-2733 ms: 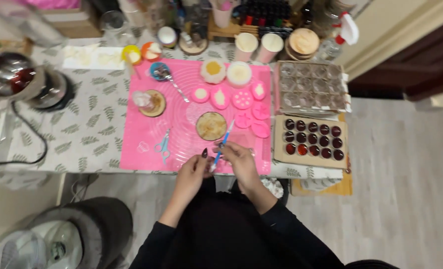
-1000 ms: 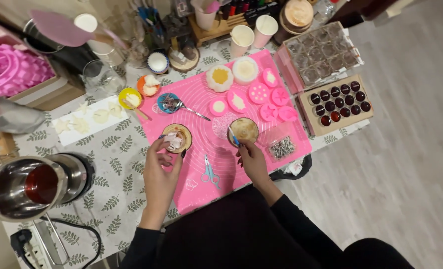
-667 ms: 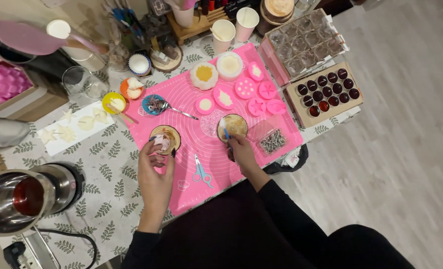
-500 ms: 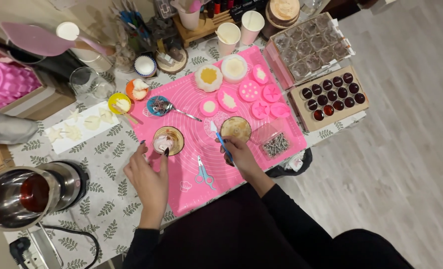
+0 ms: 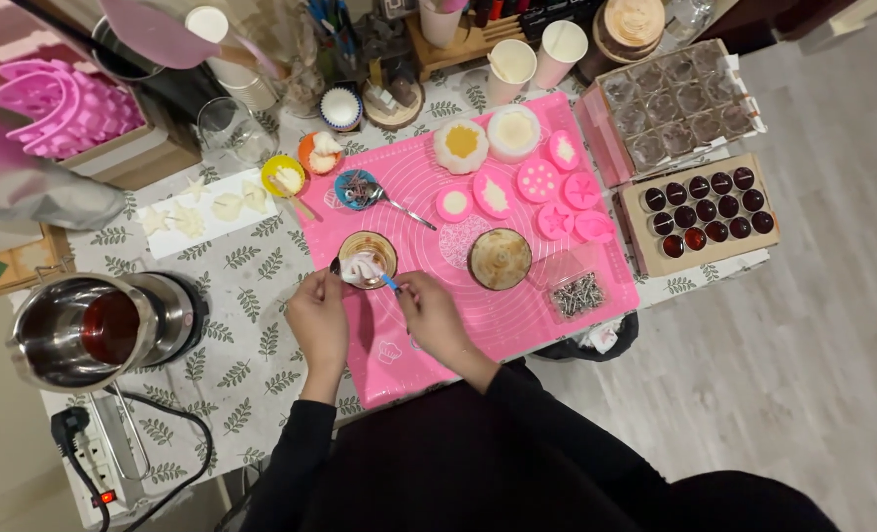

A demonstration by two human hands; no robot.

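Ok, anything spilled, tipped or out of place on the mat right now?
Nothing stands out. The pink mat lies flat, the moulds sit upright, and both hands, left hand and right hand, work at the small brown bowl. No spill shows.

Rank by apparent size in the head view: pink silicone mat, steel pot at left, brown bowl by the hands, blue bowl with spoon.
1. pink silicone mat, largest by far.
2. steel pot.
3. brown bowl, which both hands work over.
4. blue bowl, smallest, though only slightly under the brown bowl, so that order is unsure.
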